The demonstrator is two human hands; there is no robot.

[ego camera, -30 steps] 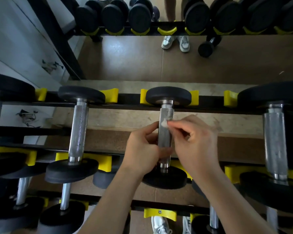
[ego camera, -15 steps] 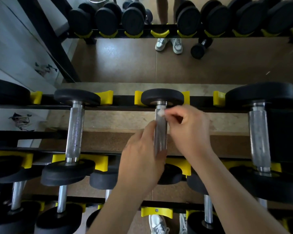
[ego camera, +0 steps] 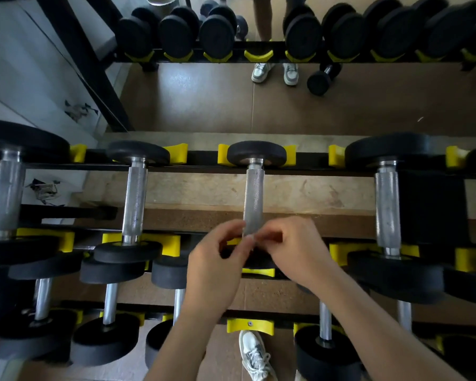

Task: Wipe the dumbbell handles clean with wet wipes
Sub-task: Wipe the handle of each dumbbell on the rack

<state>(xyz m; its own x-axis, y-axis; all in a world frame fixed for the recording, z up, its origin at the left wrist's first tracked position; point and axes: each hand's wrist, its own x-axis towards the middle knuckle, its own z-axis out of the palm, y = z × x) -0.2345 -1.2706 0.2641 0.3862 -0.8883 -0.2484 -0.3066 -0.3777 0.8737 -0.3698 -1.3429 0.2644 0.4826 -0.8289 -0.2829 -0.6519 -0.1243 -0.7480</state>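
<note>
Two hands (ego camera: 213,270), one wipe (ego camera: 250,238), four knurled handles (ego camera: 254,199)

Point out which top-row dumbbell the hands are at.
The third dumbbell from the left: the left hand and the right hand, pinching a wipe, meet at its handle's near end. Nothing touches the others.

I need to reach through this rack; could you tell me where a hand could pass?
Open gaps flank the middle handle, toward the left neighbour handle and right neighbour handle. Its near end is crowded by the left hand and right hand.
</note>
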